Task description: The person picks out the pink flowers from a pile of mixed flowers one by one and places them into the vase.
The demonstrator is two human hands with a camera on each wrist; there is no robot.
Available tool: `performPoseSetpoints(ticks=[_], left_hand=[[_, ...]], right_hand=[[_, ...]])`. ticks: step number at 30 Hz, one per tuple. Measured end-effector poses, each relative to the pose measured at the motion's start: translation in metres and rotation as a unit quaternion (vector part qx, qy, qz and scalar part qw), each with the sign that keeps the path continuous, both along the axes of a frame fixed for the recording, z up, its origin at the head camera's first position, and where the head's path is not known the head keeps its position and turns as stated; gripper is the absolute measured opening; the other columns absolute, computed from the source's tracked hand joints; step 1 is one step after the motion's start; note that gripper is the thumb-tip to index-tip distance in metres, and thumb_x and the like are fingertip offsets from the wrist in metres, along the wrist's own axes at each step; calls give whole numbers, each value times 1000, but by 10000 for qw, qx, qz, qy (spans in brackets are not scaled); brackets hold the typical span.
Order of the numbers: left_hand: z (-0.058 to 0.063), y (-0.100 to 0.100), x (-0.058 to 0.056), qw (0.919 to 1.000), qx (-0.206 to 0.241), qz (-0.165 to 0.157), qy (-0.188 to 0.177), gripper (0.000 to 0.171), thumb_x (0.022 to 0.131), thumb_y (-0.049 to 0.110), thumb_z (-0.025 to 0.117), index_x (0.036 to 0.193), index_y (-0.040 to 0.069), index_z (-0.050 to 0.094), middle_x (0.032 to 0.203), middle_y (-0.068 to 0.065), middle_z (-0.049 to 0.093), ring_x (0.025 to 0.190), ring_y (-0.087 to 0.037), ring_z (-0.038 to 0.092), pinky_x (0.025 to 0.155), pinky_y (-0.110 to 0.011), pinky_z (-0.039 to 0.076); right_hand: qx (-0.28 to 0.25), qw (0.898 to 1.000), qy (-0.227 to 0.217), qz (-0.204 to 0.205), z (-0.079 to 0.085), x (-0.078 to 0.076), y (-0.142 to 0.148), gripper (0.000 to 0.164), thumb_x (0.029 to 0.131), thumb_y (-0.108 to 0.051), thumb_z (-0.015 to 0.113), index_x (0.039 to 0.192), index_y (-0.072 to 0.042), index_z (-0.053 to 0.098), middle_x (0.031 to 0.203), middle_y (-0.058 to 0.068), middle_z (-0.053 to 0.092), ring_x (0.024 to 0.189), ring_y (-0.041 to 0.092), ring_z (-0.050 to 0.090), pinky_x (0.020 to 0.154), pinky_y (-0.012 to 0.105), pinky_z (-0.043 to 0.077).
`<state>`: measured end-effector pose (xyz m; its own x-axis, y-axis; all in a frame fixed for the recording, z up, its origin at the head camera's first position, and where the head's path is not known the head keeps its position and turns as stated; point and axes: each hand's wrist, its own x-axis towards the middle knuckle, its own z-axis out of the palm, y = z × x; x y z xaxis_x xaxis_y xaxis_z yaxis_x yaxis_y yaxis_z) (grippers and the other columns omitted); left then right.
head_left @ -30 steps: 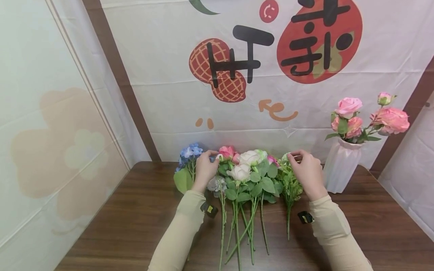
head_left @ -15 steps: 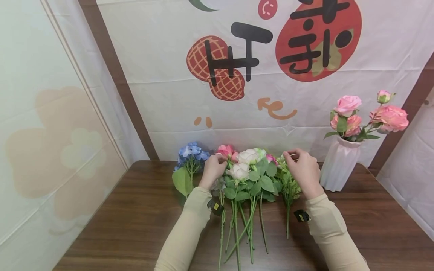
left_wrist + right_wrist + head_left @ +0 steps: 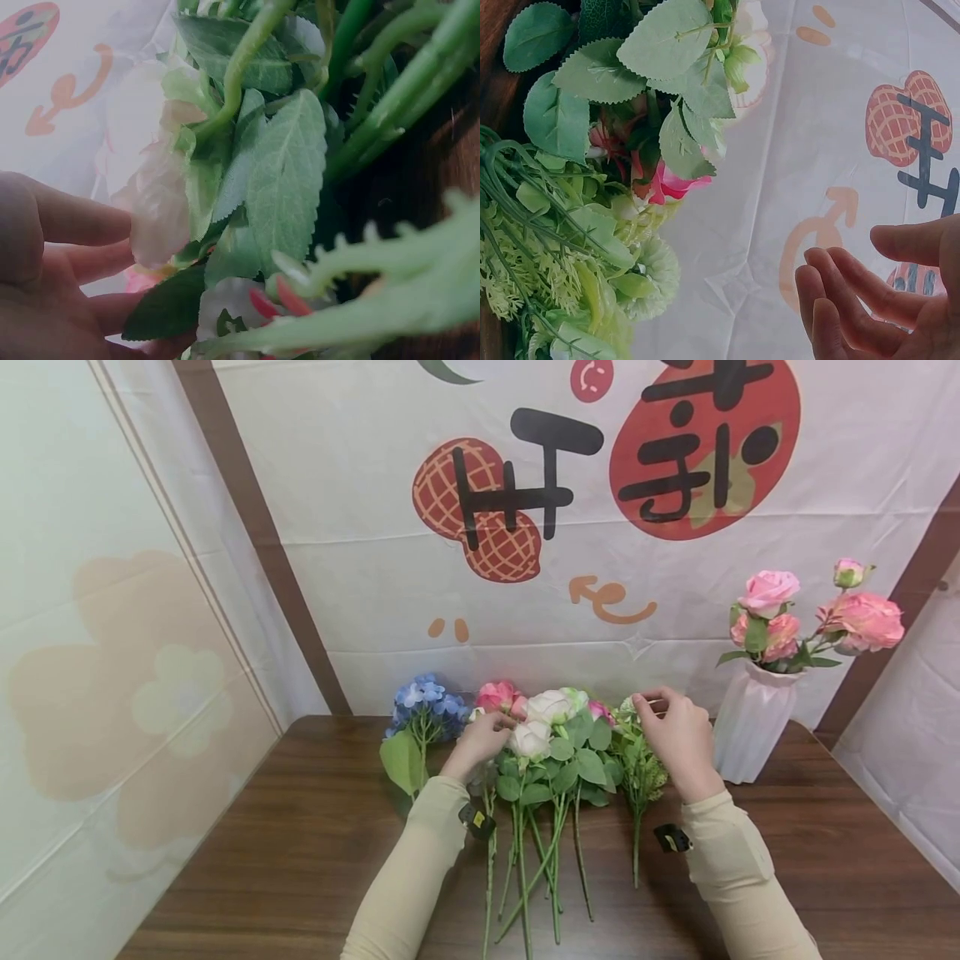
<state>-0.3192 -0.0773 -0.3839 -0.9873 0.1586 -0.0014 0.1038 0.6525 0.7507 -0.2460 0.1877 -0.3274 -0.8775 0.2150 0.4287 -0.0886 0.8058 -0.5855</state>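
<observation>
Artificial flowers lie in a row across the wooden table (image 3: 285, 860), their green stems toward the front. My left hand (image 3: 480, 745) is at the lower white rose (image 3: 531, 739). In the left wrist view its extended fingers reach a pale rose (image 3: 161, 214), seemingly touching the petals, with leaves beside them. Behind that hand is a pink flower (image 3: 498, 697); a blue hydrangea (image 3: 426, 703) lies to its left. My right hand (image 3: 681, 739) hovers by the light green sprig (image 3: 641, 768), fingers loosely bent. The right wrist view shows nothing between those fingers (image 3: 855, 289), apart from the flowers.
A white ribbed vase (image 3: 753, 727) with several pink flowers (image 3: 862, 620) stands at the back right, close to my right hand. A printed white cloth (image 3: 360, 568) hangs directly behind the table's back edge. A pale curtain (image 3: 82, 510) hangs at left.
My left hand has moved right, from beside the blue hydrangea past the pink flower to the white rose. The right hand has stayed almost in place.
</observation>
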Motion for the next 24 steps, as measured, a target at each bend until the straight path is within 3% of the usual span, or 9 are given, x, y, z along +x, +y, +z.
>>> performPoseSetpoints(ticks=[3, 6, 11, 17, 22, 24], left_hand=[[0, -1, 0, 9989, 375, -61, -291, 28, 95, 17, 49, 119, 12, 64, 123, -13, 60, 100, -26, 56, 76, -33, 45], [-1, -2, -2, 9973, 642, -5, -361, 27, 96, 16, 49, 118, 10, 65, 121, -14, 60, 103, -27, 57, 80, -36, 47], [-2, -5, -5, 9969, 727, 267, -111, 25, 94, 20, 55, 110, 6, 69, 111, -13, 66, 105, -28, 60, 87, -40, 49], [-1, -4, -7, 9943, 808, 688, 128, 21, 92, 21, 60, 102, 6, 72, 106, -11, 68, 99, -27, 61, 81, -37, 50], [-1, -4, -6, 9871, 1002, 1217, 298, 11, 86, 17, 68, 91, 9, 72, 101, -10, 68, 94, -27, 61, 75, -35, 50], [-2, -4, -6, 9827, 1160, 1397, 352, 9, 83, 16, 71, 88, 9, 71, 112, -9, 66, 100, -26, 60, 76, -36, 50]], right_hand=[[5, 10000, 79, -10, 0, 0, 0, 38, 96, -41, 50, 108, -10, 68, 96, 15, 72, 77, 30, 67, 60, 43, 49], [26, 10000, 75, -17, 0, 0, 1, 38, 95, -41, 51, 108, -10, 68, 97, 15, 72, 77, 30, 67, 58, 41, 49], [65, 9999, 77, -14, 0, 0, 1, 38, 95, -41, 51, 108, -10, 68, 96, 15, 72, 76, 29, 67, 58, 41, 49], [32, 10000, 65, 7, 1, 0, 3, 38, 95, -40, 51, 110, -10, 68, 97, 15, 72, 79, 30, 67, 61, 43, 49], [44, 10000, 46, 47, 2, 1, 3, 38, 95, -40, 50, 110, -9, 68, 97, 15, 72, 80, 30, 67, 61, 43, 50], [56, 10000, 42, 55, 2, 1, 3, 38, 95, -40, 51, 110, -9, 68, 97, 16, 72, 79, 30, 67, 60, 42, 49]])
